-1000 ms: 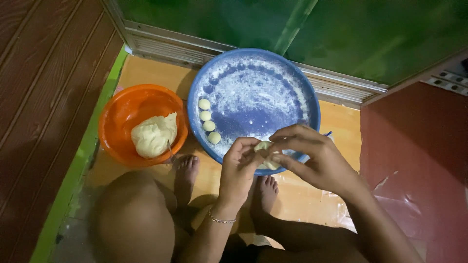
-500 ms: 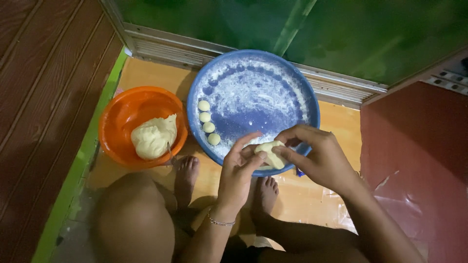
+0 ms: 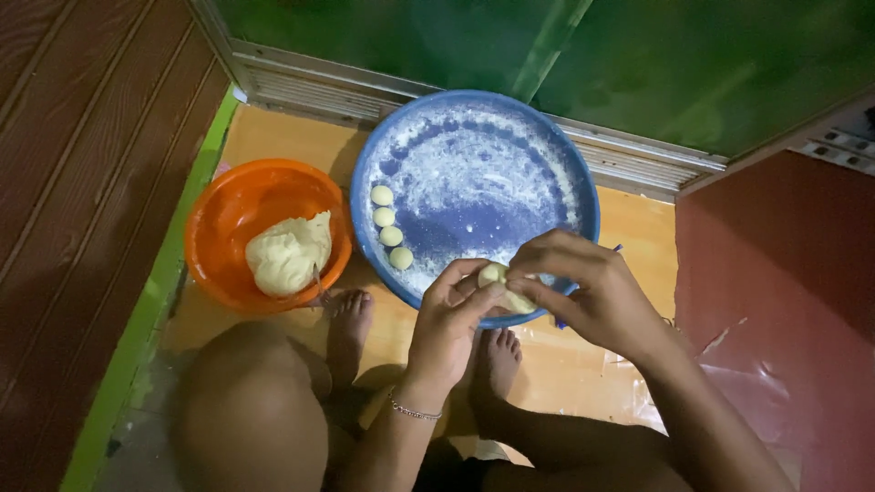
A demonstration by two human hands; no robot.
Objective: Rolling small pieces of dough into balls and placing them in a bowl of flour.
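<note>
Over the near rim of the floured blue tray (image 3: 561,164) on the floor, the left hand (image 3: 451,319) and right hand (image 3: 588,287) pinch a small dough piece (image 3: 499,284) between closed fingers, four dough balls (image 3: 389,228) lining the tray's left edge.

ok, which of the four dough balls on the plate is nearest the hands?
The bottom ball of the column, closest to the left hand; the other three sit above it.

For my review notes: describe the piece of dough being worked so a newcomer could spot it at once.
Start at the big blue floured tray by the green door. At its near rim, the left hand and right hand meet around a pale dough piece. Unlike the four small balls lined up on the tray, it is held in fingers.
</note>
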